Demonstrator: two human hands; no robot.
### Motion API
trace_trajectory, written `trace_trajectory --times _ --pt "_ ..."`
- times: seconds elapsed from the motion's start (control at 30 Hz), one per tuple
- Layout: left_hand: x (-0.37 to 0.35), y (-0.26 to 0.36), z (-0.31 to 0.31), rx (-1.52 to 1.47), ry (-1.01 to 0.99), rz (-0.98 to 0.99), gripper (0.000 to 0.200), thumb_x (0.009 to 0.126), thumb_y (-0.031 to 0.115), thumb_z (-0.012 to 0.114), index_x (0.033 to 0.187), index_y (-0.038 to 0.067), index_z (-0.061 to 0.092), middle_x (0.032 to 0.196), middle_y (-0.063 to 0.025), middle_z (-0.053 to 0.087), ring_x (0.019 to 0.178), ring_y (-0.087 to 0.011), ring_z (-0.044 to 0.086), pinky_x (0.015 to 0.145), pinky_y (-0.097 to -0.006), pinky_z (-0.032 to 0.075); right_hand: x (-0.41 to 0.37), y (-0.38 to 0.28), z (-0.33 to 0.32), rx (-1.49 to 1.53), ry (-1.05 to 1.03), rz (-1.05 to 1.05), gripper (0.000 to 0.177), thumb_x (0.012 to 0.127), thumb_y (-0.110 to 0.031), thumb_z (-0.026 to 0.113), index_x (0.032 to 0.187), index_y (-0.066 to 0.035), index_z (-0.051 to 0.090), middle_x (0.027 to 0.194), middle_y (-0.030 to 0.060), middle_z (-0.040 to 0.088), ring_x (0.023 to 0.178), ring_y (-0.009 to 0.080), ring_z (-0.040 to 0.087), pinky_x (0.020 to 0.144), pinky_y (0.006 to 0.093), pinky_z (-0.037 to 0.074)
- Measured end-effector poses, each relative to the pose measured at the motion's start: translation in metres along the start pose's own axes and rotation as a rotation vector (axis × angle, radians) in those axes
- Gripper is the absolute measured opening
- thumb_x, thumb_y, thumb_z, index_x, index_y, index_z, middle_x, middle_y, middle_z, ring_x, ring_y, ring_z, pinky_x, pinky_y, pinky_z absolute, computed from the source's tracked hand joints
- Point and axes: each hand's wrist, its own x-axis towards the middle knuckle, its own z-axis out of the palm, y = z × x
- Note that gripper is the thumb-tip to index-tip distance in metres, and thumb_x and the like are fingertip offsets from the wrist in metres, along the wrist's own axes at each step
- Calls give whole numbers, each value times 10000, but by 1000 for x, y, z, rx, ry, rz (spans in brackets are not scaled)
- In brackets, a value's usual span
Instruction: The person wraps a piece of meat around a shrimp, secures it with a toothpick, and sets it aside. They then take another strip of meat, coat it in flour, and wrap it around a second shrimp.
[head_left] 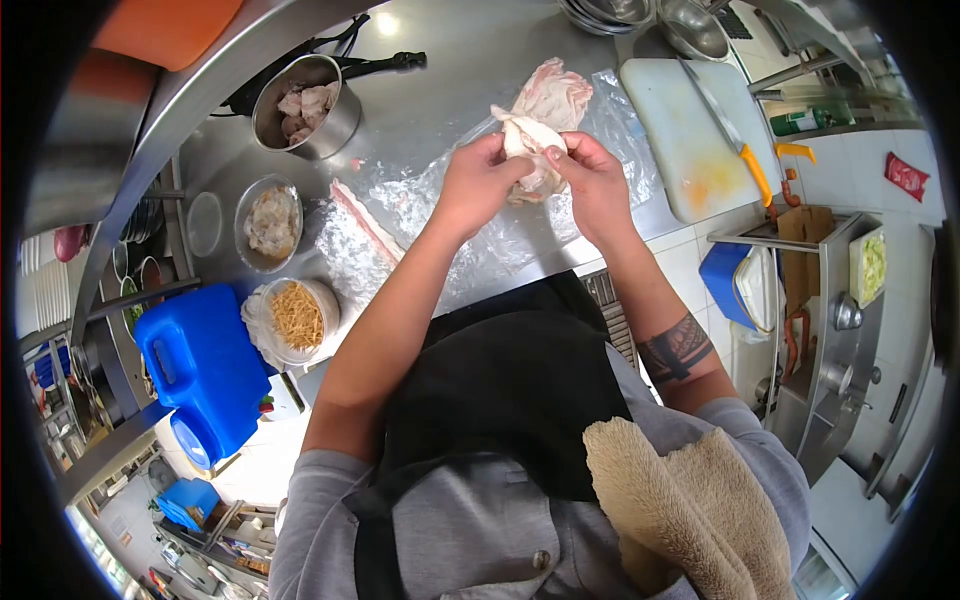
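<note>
Between both hands is a pale, folded piece of raw meat, held over the steel table. My left hand pinches its left side with thumb and fingers. Opposite it, my right hand grips the right side, thumb pressed on the surface. Just beyond them lies another pale pink piece of raw meat. Clear plastic sheeting spreads beneath the hands. Left of my left forearm, a long pink-and-white strip of meat rests on plastic. The exact cut of the meat cannot be made out.
A steel pot holds pink meat pieces. Near it stand a container of pale food and a tub of thin yellowish strips. At right, an orange-handled knife lies on a white cutting board. Steel bowls sit behind.
</note>
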Motion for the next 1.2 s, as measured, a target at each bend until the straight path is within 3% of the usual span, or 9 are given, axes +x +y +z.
trace_trajectory --times 0.3,0.53,0.63,0.77,0.83,0.9,1.0,1.13,1.2 --pt "-8 -4 -13 -398 -56 -188 344 937 30 627 1273 -28 670 1173 -103 731 1085 -202 689 987 -366 530 2 4 -9 260 -179 226 173 1074 -132 611 1180 4 627 1112 92 699 1004 162 661 910 336 516" --pt "-9 -1 -5 -493 -48 -212 418 952 41 558 1356 -68 570 1306 -162 670 1198 -271 651 1093 -438 475 7 3 -6 282 -257 313 181 1096 -140 560 1181 9 619 1127 111 695 1026 183 661 956 376 517" --pt "-5 -3 -3 -568 -26 -188 439 954 32 542 1379 -79 523 1342 -184 637 1236 -286 630 1109 -451 463 5 -5 2 292 -178 360 196 1109 -137 522 1209 10 604 1131 120 691 1011 203 670 992 412 530" --pt "6 -25 -25 -715 133 -229 298 1012 67 503 1290 -40 528 1220 -153 624 1144 -285 629 1071 -454 487 14 3 -18 396 -40 315 195 1112 -122 500 1232 7 584 1143 148 687 985 248 687 1000 459 547" --pt "11 -31 -36 -755 177 -249 250 1033 79 489 1257 -25 528 1173 -141 613 1098 -286 627 1050 -457 499 20 3 -41 459 -139 245 174 1098 -134 525 1192 -7 598 1135 169 687 972 277 690 963 481 560" --pt "18 -35 -43 -851 342 -290 192 1061 75 462 1223 -5 528 1112 -123 589 1017 -280 609 1004 -462 519 19 -12 -54 389 -36 218 166 1104 -143 506 1198 -19 565 1134 176 671 963 280 670 917 473 558" --pt "30 -51 -65 -937 271 -230 199 1066 46 462 1235 -44 515 1155 -155 567 1076 -307 593 1064 -532 500 18 -44 -68 322 210 137 156 1092 -81 426 1221 -20 490 1057 168 634 889 272 633 781 418 506" --pt "44 -42 -39 -921 209 -275 205 1072 34 436 1248 -47 503 1189 -165 573 1115 -326 599 1066 -546 508 14 -63 -99 374 136 85 155 1079 -60 428 1213 -10 488 1057 175 630 840 248 600 756 401 489" --pt "61 -33 -22 -929 299 -265 229 1078 37 414 1279 -40 493 1227 -170 579 1140 -353 614 1068 -572 518 12 -79 -101 291 272 31 141 1084 -71 425 1189 -7 496 1010 153 612 787 221 552 734 394 472"
